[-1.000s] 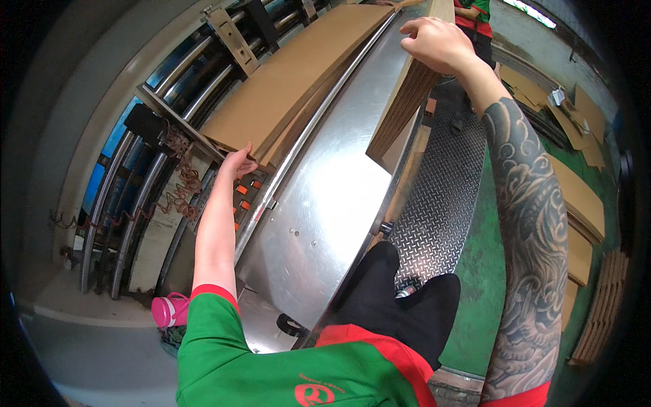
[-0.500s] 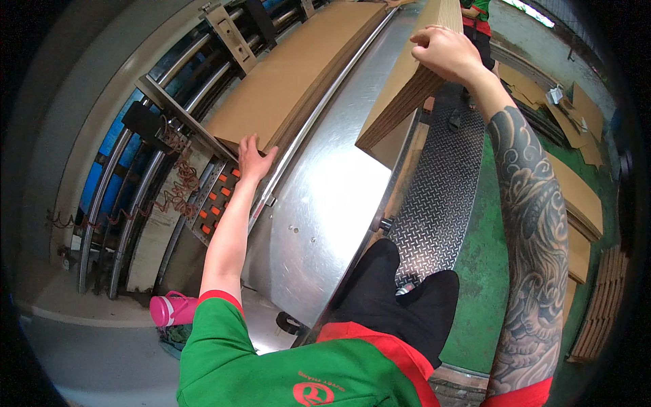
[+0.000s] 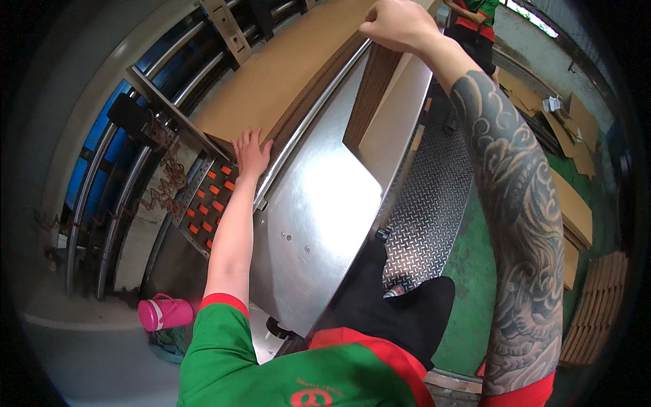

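A stack of flat brown cardboard sheets (image 3: pixel 271 74) lies in the machine's feed, behind a long metal bar. My left hand (image 3: pixel 252 154) rests on this stack's near corner with its fingers spread. My right hand (image 3: pixel 400 26) is closed on the upper edge of a second stack of cardboard sheets (image 3: pixel 371 95). That stack stands tilted on the sloping metal table (image 3: pixel 325 183), its layered edges turned toward me. My hand and wrist hide part of its upper end.
Rollers and an upright bracket (image 3: pixel 225 30) flank the feed on the left. Orange blocks (image 3: pixel 203 207) sit below it, beside a pink jug (image 3: pixel 165 313). A co-worker (image 3: pixel 475 27) stands at the far right. More cardboard (image 3: pixel 597 305) lies along the right, past a tread-plate walkway (image 3: pixel 434 203).
My right hand has moved left toward the feed, swinging the held cardboard stack more upright. My left hand stays on the feed stack's corner. The whole view has shifted slightly.
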Demonstrator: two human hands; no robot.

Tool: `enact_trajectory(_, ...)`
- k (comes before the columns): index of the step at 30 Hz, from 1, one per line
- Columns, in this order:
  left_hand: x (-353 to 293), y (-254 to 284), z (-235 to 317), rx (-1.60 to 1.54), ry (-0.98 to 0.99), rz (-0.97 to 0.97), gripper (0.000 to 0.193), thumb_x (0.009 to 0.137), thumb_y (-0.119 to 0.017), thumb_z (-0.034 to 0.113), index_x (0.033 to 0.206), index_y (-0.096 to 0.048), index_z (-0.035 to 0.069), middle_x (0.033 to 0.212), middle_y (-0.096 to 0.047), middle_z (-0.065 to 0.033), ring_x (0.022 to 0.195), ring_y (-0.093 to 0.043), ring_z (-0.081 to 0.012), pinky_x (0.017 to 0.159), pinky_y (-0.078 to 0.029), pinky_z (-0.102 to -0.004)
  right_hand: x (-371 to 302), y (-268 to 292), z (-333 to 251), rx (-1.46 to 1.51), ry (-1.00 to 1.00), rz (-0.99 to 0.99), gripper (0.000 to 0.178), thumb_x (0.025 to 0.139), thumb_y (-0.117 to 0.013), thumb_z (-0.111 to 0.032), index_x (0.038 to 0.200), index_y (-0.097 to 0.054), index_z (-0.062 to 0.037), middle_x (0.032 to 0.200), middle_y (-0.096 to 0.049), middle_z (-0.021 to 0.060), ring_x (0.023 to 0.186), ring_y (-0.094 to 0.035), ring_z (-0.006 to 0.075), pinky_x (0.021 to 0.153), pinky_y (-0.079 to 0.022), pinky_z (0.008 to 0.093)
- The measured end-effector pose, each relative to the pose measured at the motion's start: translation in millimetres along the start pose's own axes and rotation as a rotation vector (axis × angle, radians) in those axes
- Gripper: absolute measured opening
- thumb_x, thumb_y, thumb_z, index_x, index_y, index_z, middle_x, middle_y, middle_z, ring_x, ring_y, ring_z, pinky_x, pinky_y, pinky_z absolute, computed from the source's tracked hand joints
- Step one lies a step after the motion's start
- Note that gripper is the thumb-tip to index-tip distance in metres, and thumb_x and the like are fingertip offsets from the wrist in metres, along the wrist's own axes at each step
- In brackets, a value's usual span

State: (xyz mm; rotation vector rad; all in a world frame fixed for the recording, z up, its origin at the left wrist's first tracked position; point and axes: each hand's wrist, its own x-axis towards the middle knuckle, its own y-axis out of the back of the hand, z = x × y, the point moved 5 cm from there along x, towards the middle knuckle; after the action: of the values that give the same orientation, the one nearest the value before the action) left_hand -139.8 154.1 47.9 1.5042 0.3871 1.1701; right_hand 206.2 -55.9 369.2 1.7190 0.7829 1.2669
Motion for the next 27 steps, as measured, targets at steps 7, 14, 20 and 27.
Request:
enact_trajectory(7, 6.3, 0.5, 20.3, 0.215, 0.001, -0.073, 0.055, 0.103, -0.064, 0.036, 0.151, -0.052, 0.011, 0.154, -0.051, -0.0176, 0.148, -0.043, -0.0368, 0.126, -0.021, -0.0663, -4.1, 2.0, 3.4, 0.012, 0.033, 0.023, 0.041, 0.084, -0.063, -0.038, 0.102, -0.084, -0.0077, 0.106, -0.079, 0.0221, 0.105, -0.076, 0.0378, 0.098, -0.058, 0.0466)
enact_trajectory(14, 7.0, 11.5, 24.9, 0.279, -0.072, -0.027, 0.057, 0.102, -0.066, 0.037, 0.150, -0.051, 0.011, 0.152, -0.051, -0.0161, 0.147, -0.043, -0.0372, 0.125, -0.021, -0.0702, -4.3, 5.6, 3.2, -0.027, 0.011, 0.002, 0.043, 0.084, -0.063, -0.039, 0.104, -0.083, -0.0060, 0.108, -0.078, 0.0233, 0.107, -0.075, 0.0385, 0.101, -0.056, 0.0469)
enact_trajectory(20, 15.4, 4.2, 16.8, 0.176, -0.037, -0.163, 0.064, 0.098, -0.071, 0.037, 0.151, -0.050, 0.010, 0.151, -0.051, -0.0170, 0.147, -0.044, -0.0373, 0.123, -0.027, -0.0687, 0.7, -3.0, -0.5, 0.003, 0.012, 0.015, 0.042, 0.084, -0.064, -0.039, 0.101, -0.084, -0.0064, 0.107, -0.078, 0.0228, 0.105, -0.075, 0.0382, 0.098, -0.058, 0.0462)
enact_trajectory(27, 15.1, -10.5, 7.6, 0.158, 0.112, -0.186, 0.068, 0.096, -0.073, 0.036, 0.154, -0.048, 0.012, 0.158, -0.045, -0.0179, 0.149, -0.041, -0.0383, 0.126, -0.020, -0.0683, 16.0, -15.2, -10.5, -0.029, 0.040, -0.039, 0.043, 0.084, -0.064, -0.040, 0.101, -0.084, -0.0062, 0.105, -0.078, 0.0230, 0.104, -0.076, 0.0386, 0.097, -0.059, 0.0463)
